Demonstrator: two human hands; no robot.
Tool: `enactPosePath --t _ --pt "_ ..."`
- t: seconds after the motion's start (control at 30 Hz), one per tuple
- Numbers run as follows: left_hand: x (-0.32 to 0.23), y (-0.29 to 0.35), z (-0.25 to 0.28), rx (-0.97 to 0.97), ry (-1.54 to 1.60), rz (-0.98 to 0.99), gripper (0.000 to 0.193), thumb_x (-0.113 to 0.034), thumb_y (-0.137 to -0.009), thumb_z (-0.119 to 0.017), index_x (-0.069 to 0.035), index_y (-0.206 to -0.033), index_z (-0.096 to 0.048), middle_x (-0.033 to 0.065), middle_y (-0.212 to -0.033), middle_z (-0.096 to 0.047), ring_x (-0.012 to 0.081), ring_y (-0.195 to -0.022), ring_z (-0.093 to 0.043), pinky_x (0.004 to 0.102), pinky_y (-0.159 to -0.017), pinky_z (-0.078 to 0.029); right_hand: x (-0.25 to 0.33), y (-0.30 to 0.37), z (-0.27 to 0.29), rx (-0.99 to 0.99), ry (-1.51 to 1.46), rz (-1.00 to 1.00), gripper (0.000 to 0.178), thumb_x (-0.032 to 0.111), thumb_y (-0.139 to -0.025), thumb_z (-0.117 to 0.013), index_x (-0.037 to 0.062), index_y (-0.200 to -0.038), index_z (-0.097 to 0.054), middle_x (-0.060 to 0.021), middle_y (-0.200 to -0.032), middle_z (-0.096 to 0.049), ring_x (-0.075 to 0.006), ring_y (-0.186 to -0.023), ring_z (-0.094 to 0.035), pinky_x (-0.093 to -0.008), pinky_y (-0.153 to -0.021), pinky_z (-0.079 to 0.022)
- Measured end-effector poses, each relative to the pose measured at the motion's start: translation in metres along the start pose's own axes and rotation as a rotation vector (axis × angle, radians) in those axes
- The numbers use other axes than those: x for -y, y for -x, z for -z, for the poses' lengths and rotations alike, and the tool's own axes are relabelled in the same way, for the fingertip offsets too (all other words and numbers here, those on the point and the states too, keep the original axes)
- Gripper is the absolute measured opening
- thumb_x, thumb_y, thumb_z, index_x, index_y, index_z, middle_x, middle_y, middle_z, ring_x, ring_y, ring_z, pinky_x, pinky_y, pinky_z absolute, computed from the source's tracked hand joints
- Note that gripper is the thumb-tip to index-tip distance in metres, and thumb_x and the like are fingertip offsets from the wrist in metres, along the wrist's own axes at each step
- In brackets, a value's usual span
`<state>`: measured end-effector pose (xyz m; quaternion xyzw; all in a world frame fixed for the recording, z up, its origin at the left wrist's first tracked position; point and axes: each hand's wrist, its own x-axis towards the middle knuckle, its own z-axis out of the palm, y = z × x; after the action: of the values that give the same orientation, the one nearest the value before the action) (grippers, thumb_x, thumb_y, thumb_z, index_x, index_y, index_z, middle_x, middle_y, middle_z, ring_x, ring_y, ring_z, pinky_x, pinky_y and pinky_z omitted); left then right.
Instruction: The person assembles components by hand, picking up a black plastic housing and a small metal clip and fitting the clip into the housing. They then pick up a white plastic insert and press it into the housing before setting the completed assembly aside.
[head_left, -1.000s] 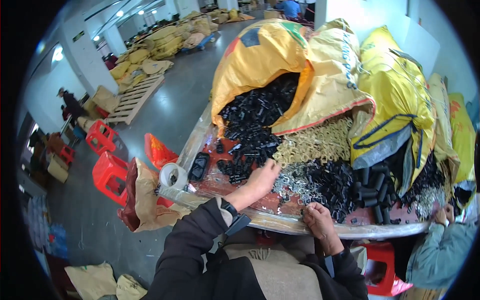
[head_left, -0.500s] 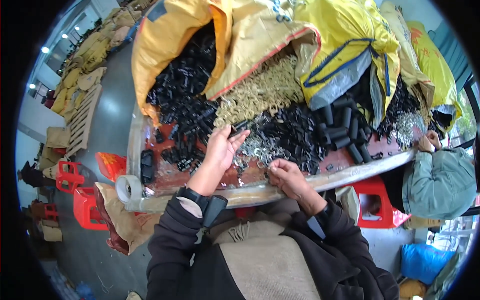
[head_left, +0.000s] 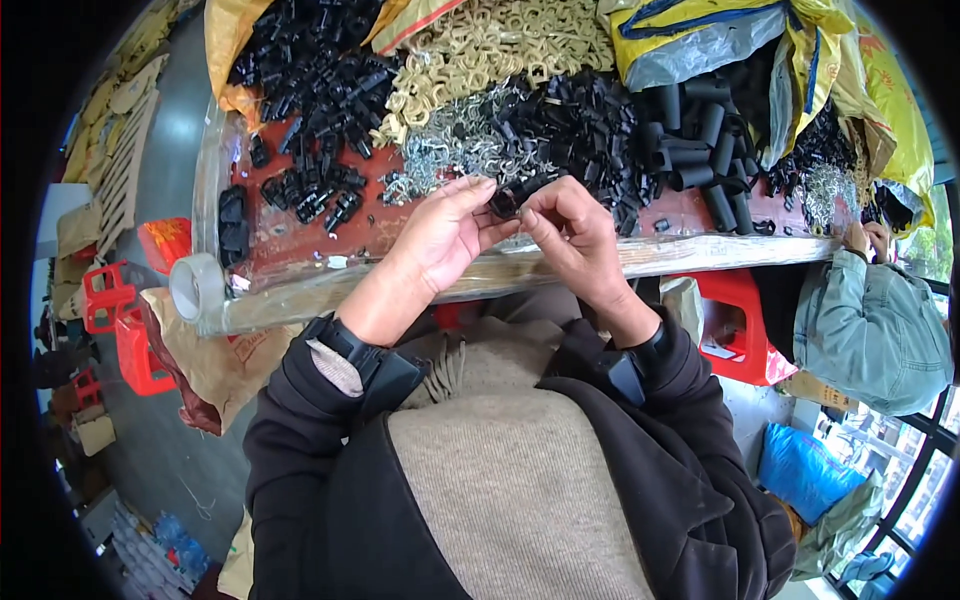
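Note:
My left hand (head_left: 440,238) is closed at the fingertips round a small black plastic part (head_left: 503,204), just above the table's near edge. My right hand (head_left: 580,240) meets it from the right, thumb and index finger pinched against the part's side; whatever lies in that pinch is hidden. Just beyond my hands lie loose silver metal hooks (head_left: 450,140) and a heap of black plastic pieces (head_left: 590,135). Beige ring-shaped pieces (head_left: 490,50) are piled farther back. More black parts (head_left: 315,185) are scattered to the left on the reddish tabletop (head_left: 290,240).
A taped rail (head_left: 690,254) borders the table's near edge. At its left corner stands a tape roll (head_left: 197,287). Black tubes (head_left: 700,150) and a yellow sack (head_left: 710,40) are at back right. A person in a grey-green jacket (head_left: 875,325) works beside a red stool (head_left: 725,320).
My hands have come together at the black part, the right one moving to the left one. The table and its heaps sit higher in the picture.

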<state>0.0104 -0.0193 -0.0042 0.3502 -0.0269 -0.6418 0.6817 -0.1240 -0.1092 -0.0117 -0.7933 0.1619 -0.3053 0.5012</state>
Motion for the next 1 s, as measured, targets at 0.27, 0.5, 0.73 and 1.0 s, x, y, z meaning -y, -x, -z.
enactPosePath --t 0.27,0.5,0.73,1.0 --pt "0.005 0.012 0.012 0.025 -0.022 0.078 0.023 -0.009 -0.08 -0.05 -0.001 -0.102 -0.049 0.006 -0.092 -0.055 0.0148 -0.082 -0.055 0.0295 -0.077 -0.047 0.003 0.002 -0.007 -0.027 0.157 0.049 0.007 -0.003 -0.069 -0.058 0.0 -0.074 -0.053 -0.0052 -0.068 -0.048 -0.0113 -0.057 -0.047 -0.0213 -0.048 -0.037" --pt "0.009 0.016 0.012 -0.061 -0.198 0.123 0.027 -0.009 -0.08 -0.052 0.001 -0.104 -0.049 0.0064 -0.093 -0.056 0.0134 -0.083 -0.055 0.0279 -0.076 -0.047 0.0 0.007 -0.005 0.051 0.267 0.159 0.011 -0.005 -0.066 -0.058 0.0006 -0.075 -0.054 -0.0071 -0.067 -0.048 -0.0175 -0.055 -0.048 -0.0248 -0.048 -0.038" --pt "0.021 0.027 0.002 -0.004 -0.403 0.052 0.027 -0.012 -0.079 -0.054 0.001 -0.103 -0.052 0.0051 -0.092 -0.055 0.0124 -0.083 -0.053 0.028 -0.077 -0.044 0.009 0.016 0.003 0.151 0.348 0.122 0.009 0.0 -0.063 -0.06 0.0022 -0.071 -0.055 -0.0069 -0.065 -0.048 -0.0201 -0.057 -0.051 -0.027 -0.048 -0.039" --pt "0.026 0.029 0.006 -0.001 -0.432 0.103 0.03 -0.009 -0.08 -0.052 0.003 -0.107 -0.048 0.007 -0.098 -0.054 0.0123 -0.087 -0.054 0.0269 -0.077 -0.046 0.009 0.016 0.007 0.249 0.282 -0.012 0.009 0.0 -0.063 -0.061 0.0027 -0.07 -0.056 -0.0064 -0.063 -0.048 -0.0181 -0.056 -0.05 -0.0262 -0.048 -0.039"
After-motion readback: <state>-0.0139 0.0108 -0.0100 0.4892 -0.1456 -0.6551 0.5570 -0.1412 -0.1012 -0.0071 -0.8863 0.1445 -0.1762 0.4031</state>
